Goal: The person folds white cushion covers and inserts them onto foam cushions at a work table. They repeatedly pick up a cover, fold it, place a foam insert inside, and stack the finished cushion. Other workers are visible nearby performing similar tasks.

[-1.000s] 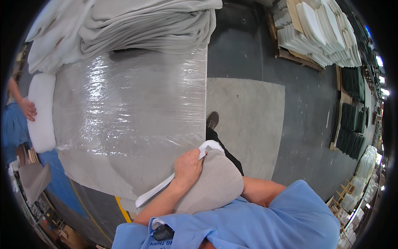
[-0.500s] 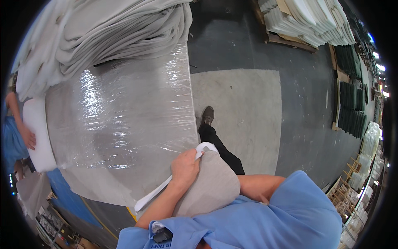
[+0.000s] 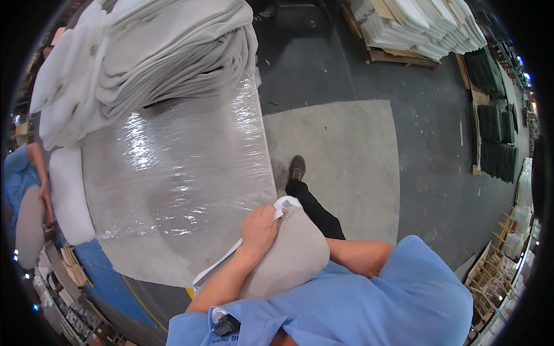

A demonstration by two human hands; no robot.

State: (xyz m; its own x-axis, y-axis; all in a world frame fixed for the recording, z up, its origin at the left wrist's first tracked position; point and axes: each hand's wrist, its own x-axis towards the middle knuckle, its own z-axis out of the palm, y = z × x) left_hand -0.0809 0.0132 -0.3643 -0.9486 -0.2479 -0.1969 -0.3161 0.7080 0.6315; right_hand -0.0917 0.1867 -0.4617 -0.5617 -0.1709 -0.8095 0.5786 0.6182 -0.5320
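Observation:
My left hand is closed on the white edge of a grey fabric piece, which looks like a pad or cushion cover, held against my body. A white strip runs along its border, passing beneath my left wrist. From the right, my right forearm reaches behind the grey piece, which hides that hand and its fingers. Beside my left hand lies a broad work surface covered with shiny clear film over grey material.
At the far left of the surface rises a stack of grey covers beside white pads. A co-worker stands at the left, near a white pad. White sheets on a pallet and dark green stacks stand right.
The whole view has shifted slightly. The co-worker's hand has left the white pad, and a grey piece now hangs by that person. My left hand keeps its grip, with little movement.

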